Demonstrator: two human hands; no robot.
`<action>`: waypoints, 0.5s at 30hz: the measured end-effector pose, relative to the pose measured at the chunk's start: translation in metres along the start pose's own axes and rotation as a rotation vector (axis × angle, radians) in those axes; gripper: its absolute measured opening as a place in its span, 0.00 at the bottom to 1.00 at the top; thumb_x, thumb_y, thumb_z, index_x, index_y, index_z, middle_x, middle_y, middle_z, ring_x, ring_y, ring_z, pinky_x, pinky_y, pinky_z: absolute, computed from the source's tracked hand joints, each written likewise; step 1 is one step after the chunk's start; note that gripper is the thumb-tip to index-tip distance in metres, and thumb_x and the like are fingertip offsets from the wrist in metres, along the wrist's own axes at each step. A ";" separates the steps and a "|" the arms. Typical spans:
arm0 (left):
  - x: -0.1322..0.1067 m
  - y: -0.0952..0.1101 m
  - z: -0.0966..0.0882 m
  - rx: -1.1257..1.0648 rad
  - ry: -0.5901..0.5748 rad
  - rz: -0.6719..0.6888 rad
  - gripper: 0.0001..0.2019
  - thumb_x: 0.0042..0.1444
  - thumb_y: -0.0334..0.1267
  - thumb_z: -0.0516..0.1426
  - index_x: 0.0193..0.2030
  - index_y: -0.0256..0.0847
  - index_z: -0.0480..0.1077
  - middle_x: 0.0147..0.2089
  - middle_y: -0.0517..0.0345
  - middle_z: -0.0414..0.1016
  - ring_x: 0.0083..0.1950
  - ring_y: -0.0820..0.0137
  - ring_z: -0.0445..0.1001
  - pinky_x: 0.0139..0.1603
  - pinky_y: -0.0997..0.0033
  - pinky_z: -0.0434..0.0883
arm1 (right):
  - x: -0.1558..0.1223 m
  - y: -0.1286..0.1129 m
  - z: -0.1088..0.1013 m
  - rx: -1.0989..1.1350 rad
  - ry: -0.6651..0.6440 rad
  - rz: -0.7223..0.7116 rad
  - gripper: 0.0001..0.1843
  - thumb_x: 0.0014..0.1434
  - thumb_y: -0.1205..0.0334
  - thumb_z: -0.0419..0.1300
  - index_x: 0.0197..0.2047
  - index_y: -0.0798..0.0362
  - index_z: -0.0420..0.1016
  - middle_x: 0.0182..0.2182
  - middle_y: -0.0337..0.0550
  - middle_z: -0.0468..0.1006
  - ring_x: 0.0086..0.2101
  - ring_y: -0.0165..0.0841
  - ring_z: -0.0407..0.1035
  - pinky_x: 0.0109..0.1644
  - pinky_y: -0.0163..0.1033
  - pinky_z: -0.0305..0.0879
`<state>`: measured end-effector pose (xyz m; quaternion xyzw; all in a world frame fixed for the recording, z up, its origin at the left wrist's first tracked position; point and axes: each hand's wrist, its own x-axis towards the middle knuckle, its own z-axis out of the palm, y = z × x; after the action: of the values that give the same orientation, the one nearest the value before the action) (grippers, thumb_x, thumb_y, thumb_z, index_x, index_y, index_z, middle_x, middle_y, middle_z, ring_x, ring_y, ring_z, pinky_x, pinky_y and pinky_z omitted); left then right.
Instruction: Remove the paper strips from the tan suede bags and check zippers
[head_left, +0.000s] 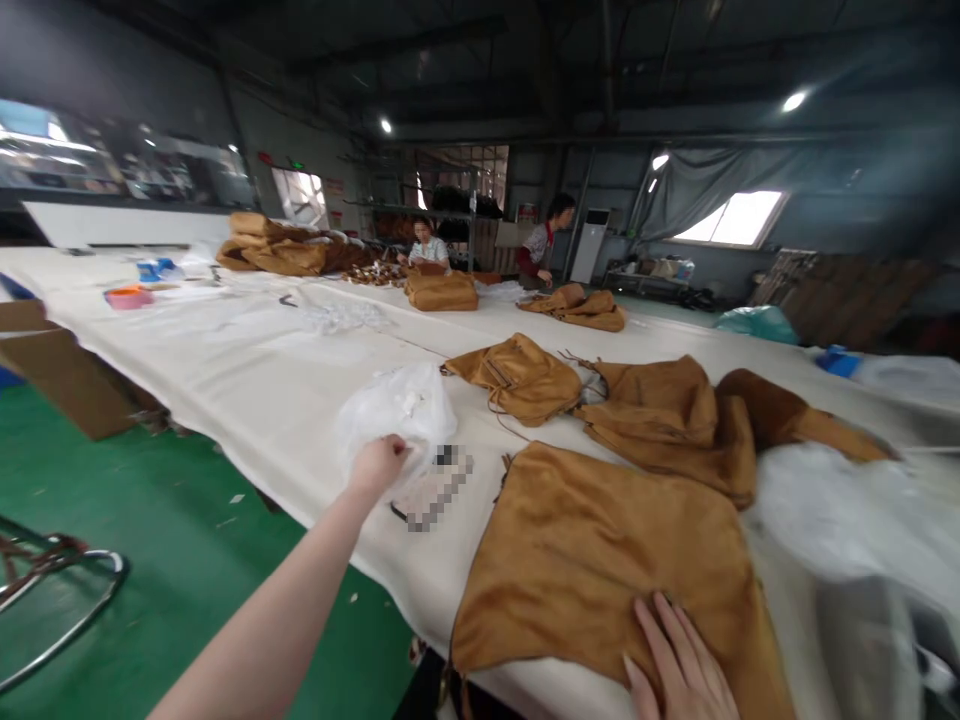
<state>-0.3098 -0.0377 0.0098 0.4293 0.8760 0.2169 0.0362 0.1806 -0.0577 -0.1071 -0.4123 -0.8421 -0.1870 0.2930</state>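
My left hand (380, 463) reaches out over the long white table (247, 370) and is closed on a crumpled clear plastic bag (401, 405). My right hand (679, 665) lies flat with fingers stretched out on a tan suede bag (600, 560) spread at the table's near edge. Two more tan bags (521, 378) (675, 415) lie just beyond it, one with a drawstring.
More tan bags sit in stacks (285, 250) (442, 290) (581, 305) farther up the table. Two people (427, 243) (544, 245) work at the far end. Cardboard boxes (67, 375) stand on the green floor at left, with a metal stool frame (60, 590) near me. Clear plastic (840, 520) lies at right.
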 end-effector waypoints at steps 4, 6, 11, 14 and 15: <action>-0.016 0.014 -0.014 -0.138 0.184 -0.035 0.17 0.59 0.49 0.52 0.45 0.39 0.72 0.38 0.50 0.79 0.40 0.60 0.77 0.36 0.70 0.68 | 0.012 -0.020 -0.030 0.018 -0.189 0.133 0.32 0.64 0.47 0.51 0.67 0.52 0.56 0.65 0.50 0.59 0.62 0.48 0.55 0.61 0.54 0.59; -0.031 0.028 -0.007 -0.283 0.182 0.025 0.17 0.55 0.52 0.55 0.40 0.40 0.72 0.31 0.55 0.78 0.33 0.63 0.76 0.32 0.71 0.67 | 0.016 -0.025 -0.036 0.023 -0.235 0.168 0.31 0.64 0.48 0.51 0.66 0.51 0.57 0.66 0.49 0.57 0.64 0.46 0.52 0.63 0.53 0.57; -0.077 0.063 0.042 -0.409 -0.045 0.302 0.11 0.54 0.45 0.56 0.32 0.41 0.73 0.28 0.56 0.77 0.30 0.66 0.75 0.32 0.70 0.68 | 0.014 -0.026 -0.038 0.073 -0.230 0.192 0.31 0.64 0.47 0.50 0.67 0.51 0.56 0.66 0.50 0.57 0.64 0.46 0.52 0.64 0.55 0.56; -0.086 0.067 0.063 -0.404 -0.026 0.319 0.07 0.51 0.41 0.58 0.28 0.41 0.73 0.32 0.53 0.78 0.34 0.64 0.76 0.39 0.67 0.71 | 0.011 -0.024 -0.035 0.105 -0.198 0.181 0.32 0.64 0.46 0.49 0.67 0.51 0.56 0.66 0.51 0.58 0.63 0.47 0.53 0.64 0.55 0.55; -0.086 0.065 0.065 -0.415 -0.006 0.318 0.06 0.50 0.41 0.58 0.28 0.41 0.73 0.36 0.52 0.79 0.38 0.63 0.77 0.43 0.65 0.71 | 0.010 -0.024 -0.034 0.112 -0.189 0.176 0.32 0.64 0.45 0.49 0.67 0.51 0.57 0.66 0.51 0.58 0.63 0.47 0.53 0.64 0.55 0.55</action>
<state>-0.1916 -0.0455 -0.0327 0.5457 0.7341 0.3936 0.0917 0.1680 -0.0848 -0.0767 -0.4835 -0.8356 -0.0736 0.2500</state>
